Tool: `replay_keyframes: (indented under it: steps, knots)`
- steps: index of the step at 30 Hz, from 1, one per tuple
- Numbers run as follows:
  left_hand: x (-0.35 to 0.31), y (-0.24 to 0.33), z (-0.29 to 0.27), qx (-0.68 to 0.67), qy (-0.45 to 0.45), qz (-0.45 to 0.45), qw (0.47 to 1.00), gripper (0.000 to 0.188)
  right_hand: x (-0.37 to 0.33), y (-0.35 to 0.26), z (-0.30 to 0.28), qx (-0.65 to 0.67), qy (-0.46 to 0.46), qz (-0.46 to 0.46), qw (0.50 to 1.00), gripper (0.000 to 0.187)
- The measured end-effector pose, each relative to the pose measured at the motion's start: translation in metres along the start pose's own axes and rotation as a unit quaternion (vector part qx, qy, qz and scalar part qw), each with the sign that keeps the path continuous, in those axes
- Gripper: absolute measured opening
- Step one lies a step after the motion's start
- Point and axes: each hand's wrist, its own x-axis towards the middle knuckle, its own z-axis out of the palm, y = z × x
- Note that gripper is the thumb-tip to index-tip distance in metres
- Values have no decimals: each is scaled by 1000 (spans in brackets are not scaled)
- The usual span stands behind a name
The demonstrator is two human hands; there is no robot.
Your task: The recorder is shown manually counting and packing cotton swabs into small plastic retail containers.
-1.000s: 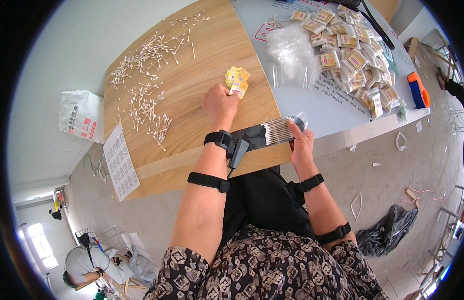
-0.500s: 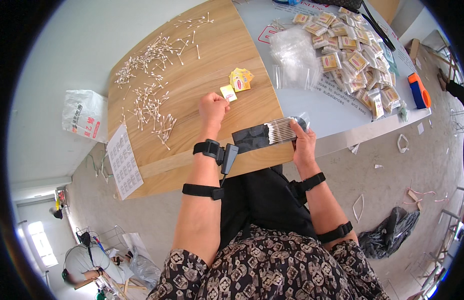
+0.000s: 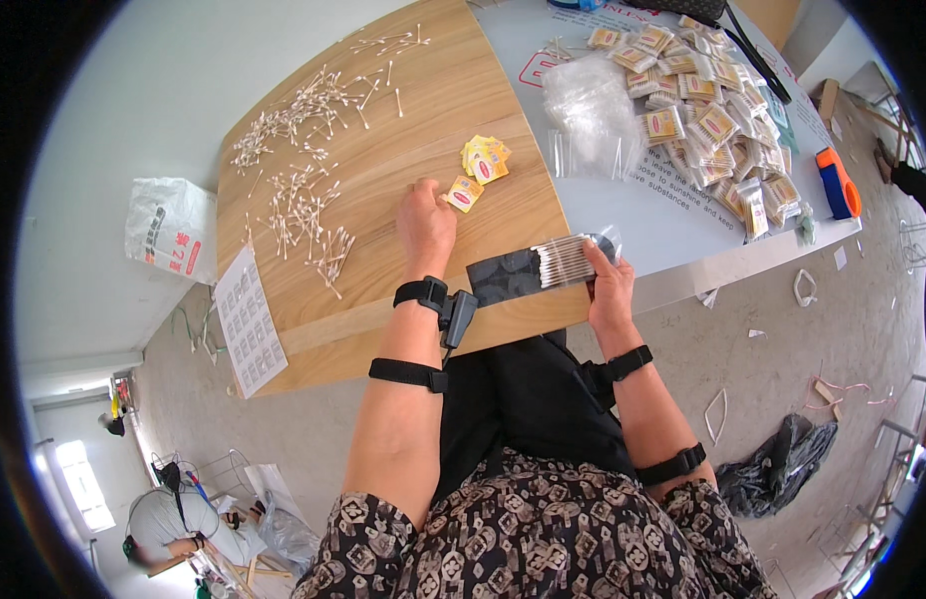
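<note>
The person's left hand [image 3: 426, 225], fingers curled inward, pinched a small square yellow paper card [image 3: 465, 196] at its near left edge, probably because so thin a piece gave little else to grip. The card lay just beside a fanned stack of matching yellow cards [image 3: 486, 158]; whether they touched could not be told. The right hand [image 3: 611, 290] grasped the end of a flat black strip [image 3: 503, 278], its thumb over a row of white cotton swabs [image 3: 563, 263], presumably to keep them parallel; its other fingers were mostly hidden beneath. Loose white swabs [image 3: 283, 125] lay toward the left of the light wooden table [image 3: 433, 110], apart from the filled clear packets [image 3: 712, 122] heaped at right, a layout that seemingly kept loose and bagged swabs from mixing.
</note>
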Motion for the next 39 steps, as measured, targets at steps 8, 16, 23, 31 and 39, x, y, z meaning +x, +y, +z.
replay_keyframes:
  steps: [8, 16, 23, 31, 39]
  knots:
    - [-3, 12, -2, -18, -59, -46, 997, 22, 0, -1, 0, -8, 10, -6, 1000, 9]
    - [1, 8, 3, 23, -64, -39, 997, 24, 0, -1, 0, -3, 1, -5, 1000, 9]
    - [6, 10, -2, 8, -113, -82, 990, 24, 2, 2, -2, -11, 7, -4, 1000, 10]
    - [-3, 16, -7, -67, -96, -97, 988, 22, 1, -1, -2, -14, 14, -3, 1000, 11]
    - [-6, -11, 2, -189, -23, -52, 980, 13, -1, 0, 2, -10, 9, -13, 1000, 15]
